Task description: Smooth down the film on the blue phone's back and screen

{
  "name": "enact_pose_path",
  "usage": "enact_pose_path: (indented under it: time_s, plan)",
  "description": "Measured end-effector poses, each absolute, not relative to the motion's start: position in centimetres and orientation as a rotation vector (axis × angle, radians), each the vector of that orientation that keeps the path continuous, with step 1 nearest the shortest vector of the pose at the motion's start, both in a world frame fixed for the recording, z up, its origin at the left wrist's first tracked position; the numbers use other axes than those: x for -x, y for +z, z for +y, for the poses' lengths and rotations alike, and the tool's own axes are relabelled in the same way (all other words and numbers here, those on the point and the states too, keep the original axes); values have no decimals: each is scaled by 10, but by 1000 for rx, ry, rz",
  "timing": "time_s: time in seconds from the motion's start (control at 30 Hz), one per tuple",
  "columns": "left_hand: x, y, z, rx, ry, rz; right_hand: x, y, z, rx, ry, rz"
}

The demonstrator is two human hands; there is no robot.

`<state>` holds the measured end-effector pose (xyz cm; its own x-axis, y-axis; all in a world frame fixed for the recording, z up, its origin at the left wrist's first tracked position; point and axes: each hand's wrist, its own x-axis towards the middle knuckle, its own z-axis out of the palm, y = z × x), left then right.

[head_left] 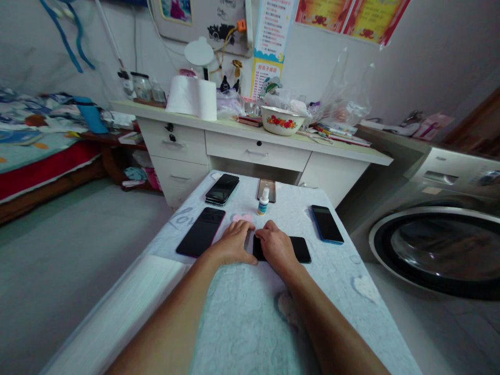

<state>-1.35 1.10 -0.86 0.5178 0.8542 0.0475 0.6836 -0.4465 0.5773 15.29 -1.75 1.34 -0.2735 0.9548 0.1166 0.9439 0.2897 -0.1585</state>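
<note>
A black smartphone [301, 250] lies crosswise on the cloth-covered table in front of me. My right hand [276, 245] is over its left part, fingers curled and pressed together at the screen; whatever they may hold is hidden. At the phone's left end rests my left hand [234, 244], its thumb and fingers apart around that edge. Just beyond my hands stands a small white spray bottle [263, 202] with a blue and yellow label. A pink piece [242, 217] lies by my left fingertips, partly covered. Left of that hand is a large dark phone or tablet [201, 232] with a reddish edge.
Stacked dark phones [222, 188] lie at the table's far left. A blue-edged phone [327, 224] lies at the right, and a brownish phone case [266, 183] behind the bottle. Beyond stands a white desk [230, 148]; a washing machine [422, 182] flanks the right side.
</note>
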Motion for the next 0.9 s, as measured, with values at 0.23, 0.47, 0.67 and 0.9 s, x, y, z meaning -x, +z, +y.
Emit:
enact_pose_path:
  time_s: [0.23,0.47,0.67,0.9]
  plan:
    - [13,-8,11,-2242,446,1264,-157,20,-19,1597,208,-2433]
    - [13,-12,12,-2242,472,1263,-154,19,-19,1646,185,-2421]
    - [14,-11,11,-2228,489,1260,-150,16,-17,1758,106,-2359]
    - [13,-12,12,-2228,478,1253,-150,17,-20,1692,124,-2429]
